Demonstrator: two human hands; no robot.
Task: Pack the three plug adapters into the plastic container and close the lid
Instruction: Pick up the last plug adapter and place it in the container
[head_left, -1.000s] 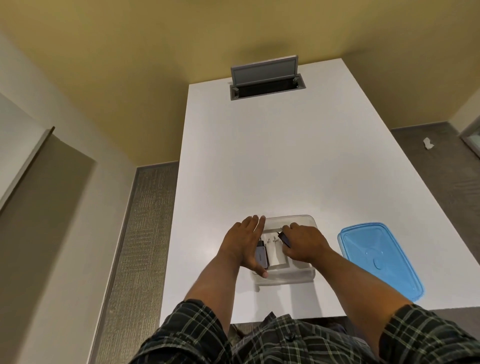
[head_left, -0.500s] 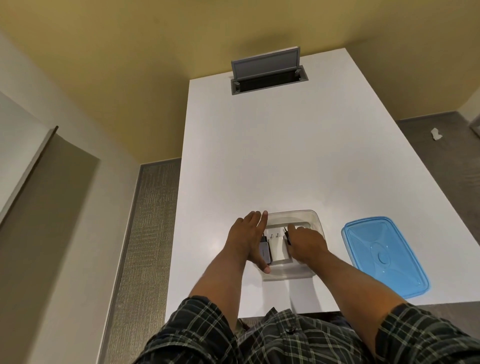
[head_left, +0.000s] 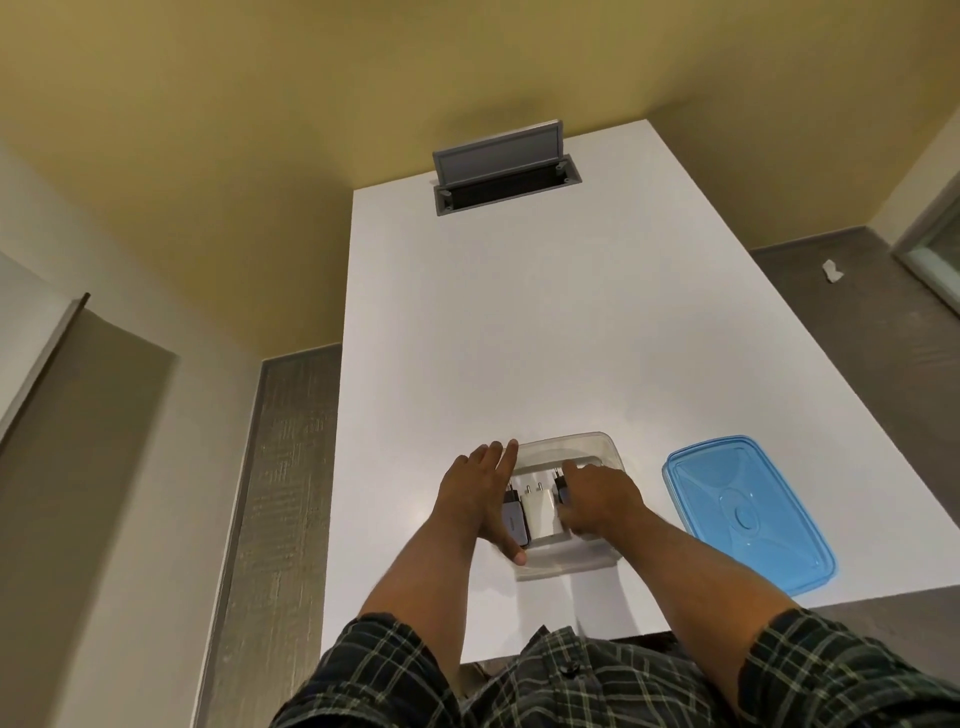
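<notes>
1. The three plug adapters (head_left: 540, 512) lie side by side in my clear container (head_left: 605, 449) near the table's (head_left: 519, 312) near edge.
2. My left hand (head_left: 480, 493) lies flat and open against the left adapter; my right hand (head_left: 597, 501) curls over the right one.
3. Packing looks done. Next I must fetch the blue lid (head_left: 748, 512), lying clear on the right.

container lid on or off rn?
Off. The blue lid lies flat on the table, right of the clear container, apart from it; the container's top is uncovered, adapters visible inside.
</notes>
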